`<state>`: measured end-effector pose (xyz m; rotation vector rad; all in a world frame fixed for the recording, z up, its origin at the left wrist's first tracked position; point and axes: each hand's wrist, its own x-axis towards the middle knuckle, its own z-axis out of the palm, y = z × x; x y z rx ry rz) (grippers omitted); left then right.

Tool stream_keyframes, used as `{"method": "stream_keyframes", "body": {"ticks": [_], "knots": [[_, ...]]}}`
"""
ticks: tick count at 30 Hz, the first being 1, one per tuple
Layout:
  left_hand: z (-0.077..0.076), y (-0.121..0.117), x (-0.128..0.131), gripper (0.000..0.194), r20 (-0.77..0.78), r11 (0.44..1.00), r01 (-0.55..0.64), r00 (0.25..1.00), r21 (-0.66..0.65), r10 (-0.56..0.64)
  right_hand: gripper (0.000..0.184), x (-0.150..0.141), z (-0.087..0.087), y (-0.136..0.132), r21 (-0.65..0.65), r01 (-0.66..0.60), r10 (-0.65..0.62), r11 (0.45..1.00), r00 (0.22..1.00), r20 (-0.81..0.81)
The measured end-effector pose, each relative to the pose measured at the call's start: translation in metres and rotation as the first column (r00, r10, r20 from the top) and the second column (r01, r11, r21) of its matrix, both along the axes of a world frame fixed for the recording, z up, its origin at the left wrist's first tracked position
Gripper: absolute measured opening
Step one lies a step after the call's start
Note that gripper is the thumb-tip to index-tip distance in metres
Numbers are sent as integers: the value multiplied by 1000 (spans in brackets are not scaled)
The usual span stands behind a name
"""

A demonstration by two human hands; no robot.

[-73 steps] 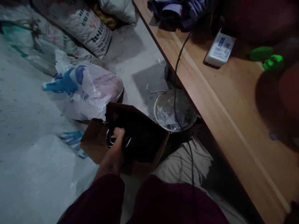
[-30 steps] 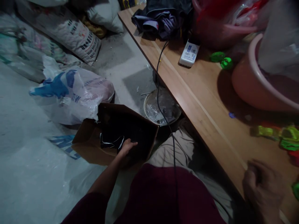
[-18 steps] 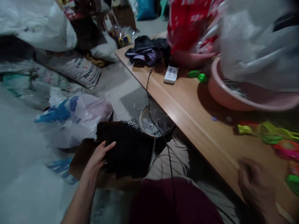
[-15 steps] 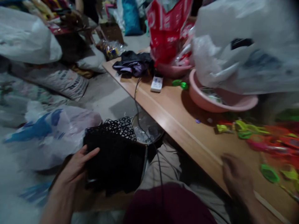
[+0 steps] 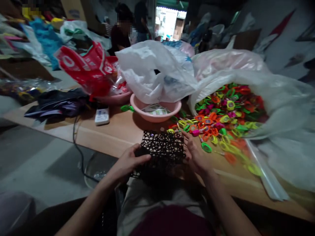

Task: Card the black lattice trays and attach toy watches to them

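A flat, black openwork sheet [image 5: 162, 143], pierced by irregular cell-like holes, its lower part lost in shadow, spans the left hand [image 5: 128, 161] and right hand [image 5: 196, 156]; their fingers grip its opposite side edges above the brown wooden desk's [image 5: 114, 136] near edge.
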<state>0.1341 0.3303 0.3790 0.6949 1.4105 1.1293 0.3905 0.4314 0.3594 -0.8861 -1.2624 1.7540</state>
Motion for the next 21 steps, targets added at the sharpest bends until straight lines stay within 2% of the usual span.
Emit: {"method": "stream_keyframes", "body": {"ticks": [3, 6, 9, 11, 13, 15, 17, 19, 21], "knots": [[-39, 38, 16, 65, -153, 990, 134, 980, 40, -127, 86, 23, -18, 8, -7, 127, -125, 992, 985, 116], [-63, 66, 23, 75, -391, 982, 161, 914, 94, -112, 93, 40, -49, 9, -22, 256, -250, 967, 958, 137], [-73, 77, 28, 85, -636, 964, 210, 769, 163, -60, 91, 49, -70, 6, -42, 366, -358, 929, 924, 132], [-78, 73, 33, 103, -748, 935, 324, 654, 146, -110, 86, 53, -77, 4, -39, 404, -396, 914, 908, 134], [-84, 62, 40, 127, -830, 900, 432, 521, 55, -199, 78, 56, -81, 3, -24, 413, -405, 911, 902, 148], [-90, 52, 47, 146, -882, 878, 476, 393, -48, -261, 70, 60, -83, 5, -19, 401, -392, 916, 905, 166], [-94, 48, 52, 155, -911, 876, 466, 297, -123, -286, 64, 64, -86, 8, -8, 386, -379, 922, 908, 179], [-94, 52, 52, 158, -925, 861, 482, 231, -160, -301, 57, 67, -88, 13, 15, 372, -368, 928, 910, 191], [-92, 58, 49, 157, -928, 800, 576, 181, -169, -327, 50, 71, -88, 18, 23, 347, -344, 938, 916, 207]]}}
